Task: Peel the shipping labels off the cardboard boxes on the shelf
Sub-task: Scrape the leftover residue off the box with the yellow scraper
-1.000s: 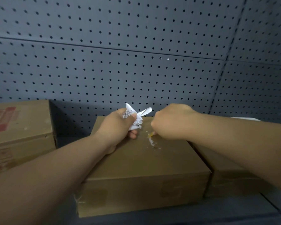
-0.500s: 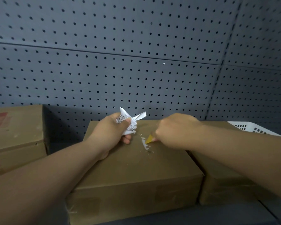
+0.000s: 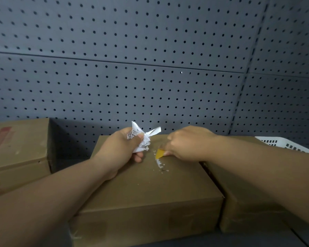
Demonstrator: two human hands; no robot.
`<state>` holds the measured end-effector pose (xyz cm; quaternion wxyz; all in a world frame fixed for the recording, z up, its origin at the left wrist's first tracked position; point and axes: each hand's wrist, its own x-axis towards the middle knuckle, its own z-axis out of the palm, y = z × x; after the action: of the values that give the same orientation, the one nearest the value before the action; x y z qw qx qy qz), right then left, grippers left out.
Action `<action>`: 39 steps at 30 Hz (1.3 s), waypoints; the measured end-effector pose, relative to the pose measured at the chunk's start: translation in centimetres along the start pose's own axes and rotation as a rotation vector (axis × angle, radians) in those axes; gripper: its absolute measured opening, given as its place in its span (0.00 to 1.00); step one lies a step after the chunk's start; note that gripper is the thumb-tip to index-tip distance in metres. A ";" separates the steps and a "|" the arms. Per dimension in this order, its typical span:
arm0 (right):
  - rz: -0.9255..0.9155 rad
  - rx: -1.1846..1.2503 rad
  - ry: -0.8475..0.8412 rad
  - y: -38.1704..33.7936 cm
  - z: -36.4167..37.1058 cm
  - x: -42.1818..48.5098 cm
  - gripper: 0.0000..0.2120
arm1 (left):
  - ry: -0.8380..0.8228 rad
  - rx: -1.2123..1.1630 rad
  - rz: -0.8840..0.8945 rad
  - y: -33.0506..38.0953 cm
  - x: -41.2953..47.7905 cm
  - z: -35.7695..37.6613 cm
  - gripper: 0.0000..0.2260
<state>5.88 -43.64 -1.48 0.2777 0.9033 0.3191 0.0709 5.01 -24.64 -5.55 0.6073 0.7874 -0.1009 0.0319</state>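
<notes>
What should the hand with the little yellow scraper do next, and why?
Probably push the scraper through the white scraps left on the box. The right hand holds it right beside them; the left hand holds the crumpled label.

Premises presenting as stockroom or shop storage bay. Grey perforated pegboard panels point(image 3: 150, 86) lining rear and right side, retail-shelving type. Plain cardboard boxes point(image 3: 150, 189) sitting side by side on dark shelf point(image 3: 257, 239); left box point(image 3: 18, 143) bearing red print. White slotted plastic basket point(image 3: 282, 145) showing behind rightmost box.
</notes>
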 end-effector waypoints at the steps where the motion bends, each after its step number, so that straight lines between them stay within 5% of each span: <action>1: -0.011 -0.010 -0.004 0.4 0.2 -0.3 0.23 | -0.003 0.003 0.002 0.1 0.0 0.0 0.08; 25: -0.034 -0.025 0.043 0.1 -0.8 -0.1 0.20 | -0.076 0.205 0.096 0.6 -0.8 -0.2 0.08; 39: -0.044 -0.030 0.027 -0.1 -0.6 -0.4 0.22 | -0.032 -0.050 0.012 0.1 -0.3 -0.3 0.09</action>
<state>5.34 -43.51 -0.99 0.2886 0.8907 0.3415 0.0818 4.74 -24.35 -5.42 0.6250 0.7717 -0.1161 0.0205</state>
